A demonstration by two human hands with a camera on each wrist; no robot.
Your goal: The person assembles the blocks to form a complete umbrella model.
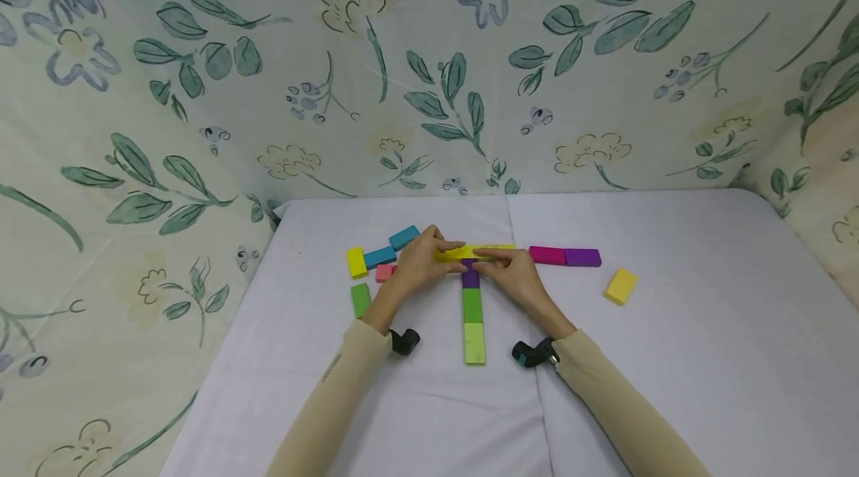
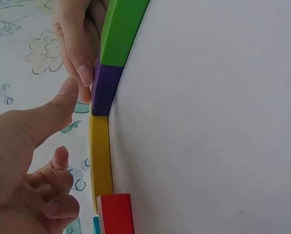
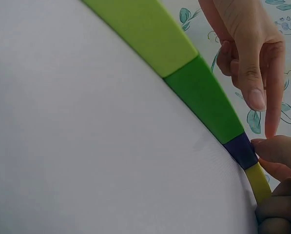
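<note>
Wooden blocks lie on the white cloth in a T shape. A yellow block [image 1: 493, 247] is in the crossbar; below it run a purple block [image 1: 471, 278], a green block [image 1: 473, 305] and a light green block [image 1: 474, 343]. From the left, my left hand [image 1: 419, 262] reaches over the crossbar, index finger and thumb extended toward the purple block. My right hand [image 1: 517, 277] comes from the other side, its thumb touching the purple block's edge and its index finger along the yellow piece. The fingertips of both hands nearly meet.
To the left lie blue blocks [image 1: 380, 257], a yellow block [image 1: 357, 263], a red block [image 1: 385, 273] and a green block [image 1: 360, 299]. On the right are a pink block [image 1: 546, 256], a purple block [image 1: 582, 258] and a yellow block [image 1: 620, 287]. A floral curtain [image 1: 429, 89] hangs behind.
</note>
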